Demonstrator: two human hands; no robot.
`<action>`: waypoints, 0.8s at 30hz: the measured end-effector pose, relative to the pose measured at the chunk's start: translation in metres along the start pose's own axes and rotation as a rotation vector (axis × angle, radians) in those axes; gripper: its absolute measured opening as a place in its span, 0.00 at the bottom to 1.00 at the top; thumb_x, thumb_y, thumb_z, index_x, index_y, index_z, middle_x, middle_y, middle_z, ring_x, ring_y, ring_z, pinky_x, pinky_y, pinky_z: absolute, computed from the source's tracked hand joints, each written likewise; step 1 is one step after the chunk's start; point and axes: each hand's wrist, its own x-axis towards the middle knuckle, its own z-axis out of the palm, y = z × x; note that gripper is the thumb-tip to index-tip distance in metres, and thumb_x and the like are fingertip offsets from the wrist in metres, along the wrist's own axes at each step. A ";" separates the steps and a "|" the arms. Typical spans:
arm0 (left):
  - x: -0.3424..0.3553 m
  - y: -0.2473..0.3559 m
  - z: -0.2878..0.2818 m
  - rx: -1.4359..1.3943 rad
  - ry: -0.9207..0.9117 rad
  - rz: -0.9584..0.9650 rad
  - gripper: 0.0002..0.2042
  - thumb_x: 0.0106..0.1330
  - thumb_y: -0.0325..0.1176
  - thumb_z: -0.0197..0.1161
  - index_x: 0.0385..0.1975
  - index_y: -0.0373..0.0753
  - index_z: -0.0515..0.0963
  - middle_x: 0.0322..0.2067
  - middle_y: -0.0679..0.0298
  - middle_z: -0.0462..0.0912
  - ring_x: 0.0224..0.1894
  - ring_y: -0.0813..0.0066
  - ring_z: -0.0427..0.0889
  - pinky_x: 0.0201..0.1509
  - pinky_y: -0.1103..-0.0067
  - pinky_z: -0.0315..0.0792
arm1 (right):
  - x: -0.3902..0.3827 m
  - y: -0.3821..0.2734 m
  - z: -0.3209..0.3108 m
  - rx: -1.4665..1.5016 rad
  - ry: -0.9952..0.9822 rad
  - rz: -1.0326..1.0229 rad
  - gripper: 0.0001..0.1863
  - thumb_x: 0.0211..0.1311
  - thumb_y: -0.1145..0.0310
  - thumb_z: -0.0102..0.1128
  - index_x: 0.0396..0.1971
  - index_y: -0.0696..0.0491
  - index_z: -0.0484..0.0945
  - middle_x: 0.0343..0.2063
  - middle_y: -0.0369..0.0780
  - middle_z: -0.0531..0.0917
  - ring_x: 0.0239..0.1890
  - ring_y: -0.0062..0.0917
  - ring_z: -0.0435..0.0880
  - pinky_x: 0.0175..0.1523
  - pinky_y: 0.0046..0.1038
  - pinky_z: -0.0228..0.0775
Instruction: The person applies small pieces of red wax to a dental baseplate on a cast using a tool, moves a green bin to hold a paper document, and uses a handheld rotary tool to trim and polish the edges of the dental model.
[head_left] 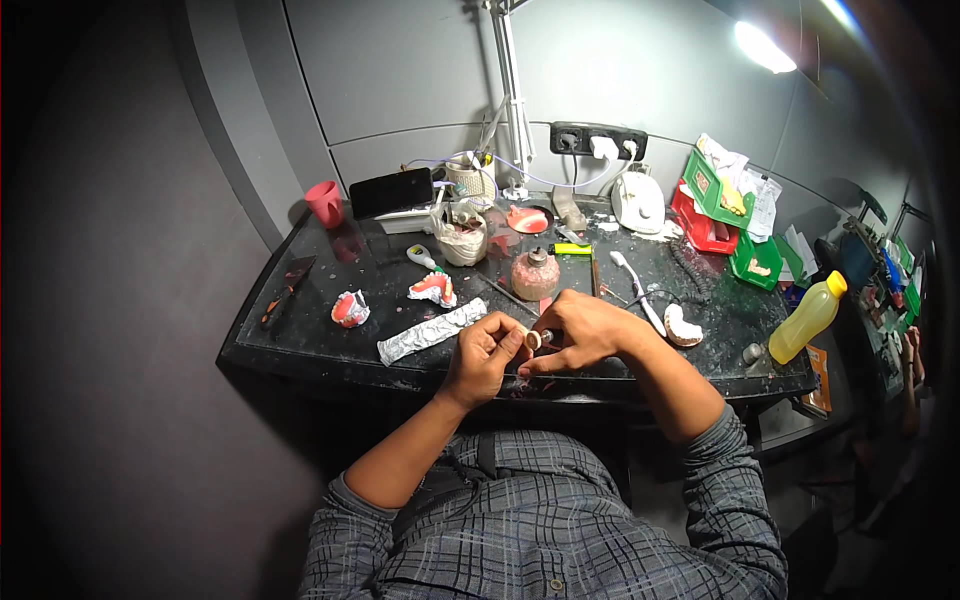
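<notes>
Near the desk's front edge, my left hand (481, 361) is closed, its thumb and fingers pinching at a small pale round piece (533, 340). My right hand (585, 333) meets it from the other side, with fingers curled round a short metal-ended part (548, 337) that touches the round piece. Most of both is hidden by my fingers, so their kind is unclear. Beside my left hand lies a foil-wrapped roll (425, 336). Just beyond both hands stands a glass spirit burner (535, 274). A horseshoe-shaped plaster cast (682, 327) rests right of my right hand.
Two denture pieces with pink gums (350, 310) (433, 289) and a dark-handled knife (288, 290) lie left. A yellow lighter (570, 249) and white brush (640, 290) lie beyond my hands. A pink cup (324, 203), green bin (757, 262) and yellow bottle (808, 318) stand around.
</notes>
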 end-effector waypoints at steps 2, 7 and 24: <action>0.000 0.000 0.000 -0.004 -0.003 0.006 0.07 0.75 0.29 0.55 0.37 0.32 0.76 0.31 0.64 0.82 0.33 0.83 0.78 0.41 0.84 0.74 | 0.000 0.000 0.000 -0.009 0.005 -0.005 0.29 0.50 0.43 0.71 0.21 0.60 0.81 0.14 0.46 0.80 0.20 0.41 0.81 0.29 0.38 0.73; 0.000 0.001 0.002 -0.010 -0.012 0.003 0.07 0.75 0.29 0.55 0.38 0.32 0.76 0.31 0.64 0.81 0.33 0.82 0.79 0.42 0.83 0.74 | 0.001 0.007 0.003 0.002 -0.012 -0.010 0.30 0.50 0.43 0.71 0.20 0.60 0.81 0.14 0.47 0.79 0.20 0.42 0.81 0.30 0.38 0.72; 0.001 -0.004 -0.002 -0.002 -0.013 0.016 0.07 0.75 0.30 0.55 0.38 0.31 0.75 0.31 0.62 0.82 0.33 0.80 0.80 0.42 0.81 0.76 | 0.000 0.008 0.006 0.002 0.057 -0.124 0.27 0.50 0.47 0.73 0.21 0.61 0.80 0.12 0.45 0.76 0.16 0.36 0.77 0.24 0.36 0.67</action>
